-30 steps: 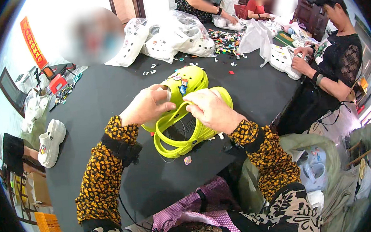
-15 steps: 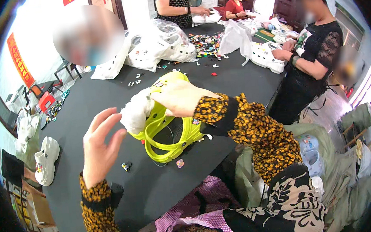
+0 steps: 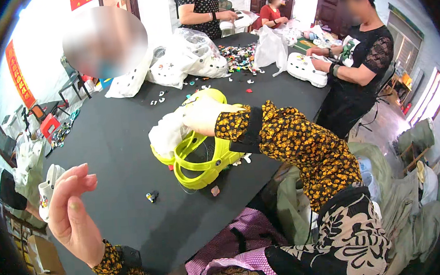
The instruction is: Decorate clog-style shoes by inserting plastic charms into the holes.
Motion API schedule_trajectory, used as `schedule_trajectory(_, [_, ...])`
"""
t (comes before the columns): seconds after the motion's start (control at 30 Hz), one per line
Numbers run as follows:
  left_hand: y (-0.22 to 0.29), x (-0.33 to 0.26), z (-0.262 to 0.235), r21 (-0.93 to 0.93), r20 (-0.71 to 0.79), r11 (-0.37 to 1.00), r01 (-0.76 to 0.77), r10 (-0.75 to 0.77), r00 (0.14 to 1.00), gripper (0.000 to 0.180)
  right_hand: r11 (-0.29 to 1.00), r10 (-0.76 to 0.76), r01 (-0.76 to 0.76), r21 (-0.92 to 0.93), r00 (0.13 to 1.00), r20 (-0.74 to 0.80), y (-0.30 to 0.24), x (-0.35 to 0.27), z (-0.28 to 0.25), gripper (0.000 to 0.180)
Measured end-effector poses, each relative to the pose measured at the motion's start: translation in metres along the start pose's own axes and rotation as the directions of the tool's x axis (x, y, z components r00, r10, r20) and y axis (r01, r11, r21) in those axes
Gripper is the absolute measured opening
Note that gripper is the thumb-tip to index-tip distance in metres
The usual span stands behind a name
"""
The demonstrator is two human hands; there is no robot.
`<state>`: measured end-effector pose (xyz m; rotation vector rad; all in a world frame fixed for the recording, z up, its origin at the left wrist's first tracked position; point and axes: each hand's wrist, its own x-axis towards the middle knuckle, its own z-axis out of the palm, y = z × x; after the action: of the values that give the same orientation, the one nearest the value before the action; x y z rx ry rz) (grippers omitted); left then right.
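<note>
My right hand (image 3: 201,117) is on a pair of lime-green clogs (image 3: 202,176) lying on the dark table. Its fingers close over the upper clog beside a crumpled white bundle (image 3: 167,133); the fingertips are partly hidden. The clogs' heel straps face me. My left hand (image 3: 76,217) is raised over the left part of the table, holding nothing, its fingers bent and the thumb apart. Behind it is a white clog (image 3: 46,194), partly covered by the fingers. A small dark charm (image 3: 152,196) and a pinkish charm (image 3: 214,190) lie near the clogs.
White clogs in clear bags (image 3: 195,56) stand at the far side, next to a heap of colourful charms (image 3: 237,55). On the right a person in black handles a white clog (image 3: 306,69). Two more people work at the back. Blue clogs (image 3: 369,181) lie on green cloth beside me.
My left hand has moved left and down, away from the lime-green clogs toward the white clog. My right hand stays on the lime-green clogs. The view has shifted slightly.
</note>
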<state>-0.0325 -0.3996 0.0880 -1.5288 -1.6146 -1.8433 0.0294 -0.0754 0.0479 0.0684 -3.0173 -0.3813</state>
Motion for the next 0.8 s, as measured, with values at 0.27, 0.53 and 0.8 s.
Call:
schedule_trajectory(0.27, [0.009,-0.004,-0.018,0.092,-0.033,0.994,-0.057,0.06,0.998,0.028,0.978,0.208,-0.205,0.038,0.971,-0.118,0.038,-0.042,-0.029,0.022])
schedule_trajectory(0.53, [0.004,0.002,-0.003,0.132,-0.059,0.989,-0.066,0.074,0.995,0.024,0.752,0.61,-0.644,-0.142,0.761,-0.222,0.172,-0.077,0.004,0.018])
schedule_trajectory(0.8, [0.005,-0.001,-0.011,0.184,0.02,0.98,-0.072,0.07,0.997,0.028,0.548,0.803,-0.819,-0.17,0.572,-0.169,0.227,-0.117,0.036,0.02])
